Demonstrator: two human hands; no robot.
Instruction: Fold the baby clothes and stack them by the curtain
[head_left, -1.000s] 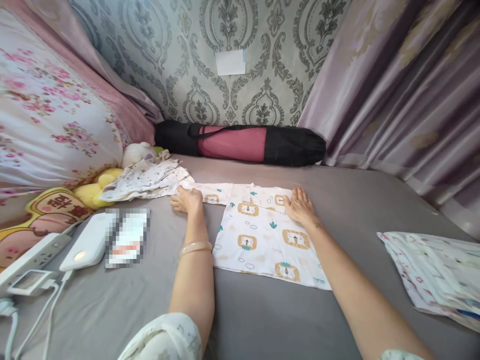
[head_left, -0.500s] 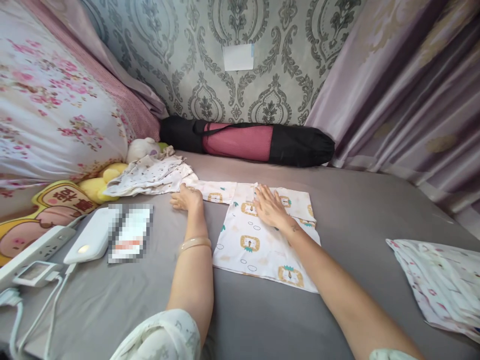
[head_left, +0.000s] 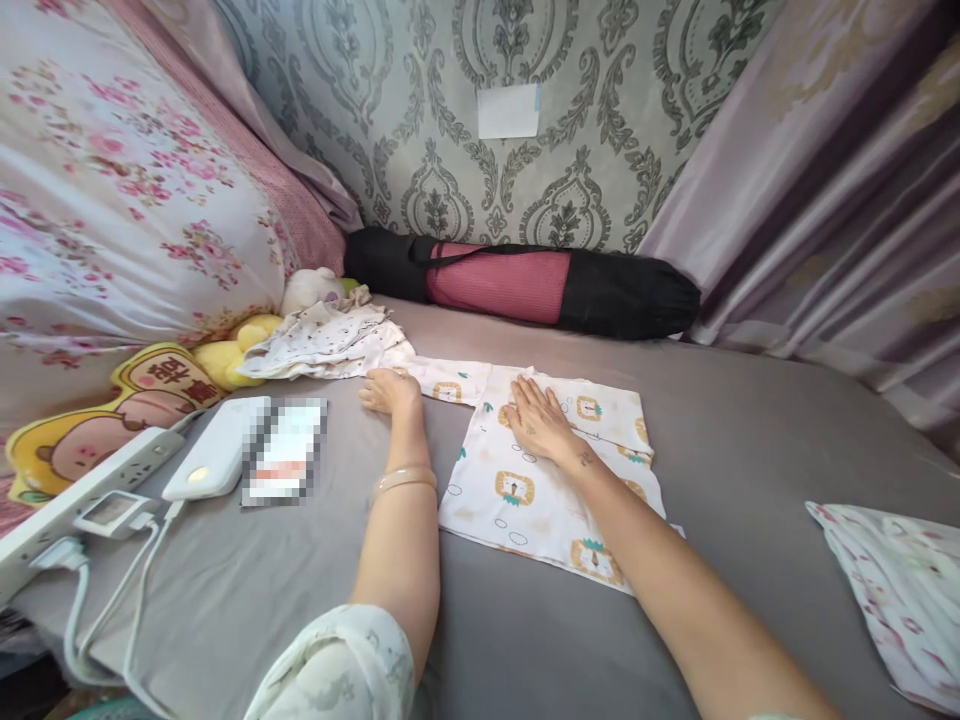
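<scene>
A small white shirt printed with tan lion faces lies spread on the grey bed sheet. One sleeve stretches out to the left, while on the right a layer of cloth is folded over the body. At the cuff of the left sleeve, my left hand has its fingers bent in and seems to grip the edge; the fingertips are partly hidden. My right hand lies flat on the upper body of the shirt, fingers stretched out. A crumpled pale spotted garment lies just beyond my left hand.
A black and pink rolled bag lies along the wall. To the left are plush toys, a white power bank, a blurred phone and a power strip with cables. Folded floral cloth lies at the right.
The whole view has shifted, so most things appear further right. My right hand still presses on the shirt, and my left hand stays by the sleeve's cuff.
</scene>
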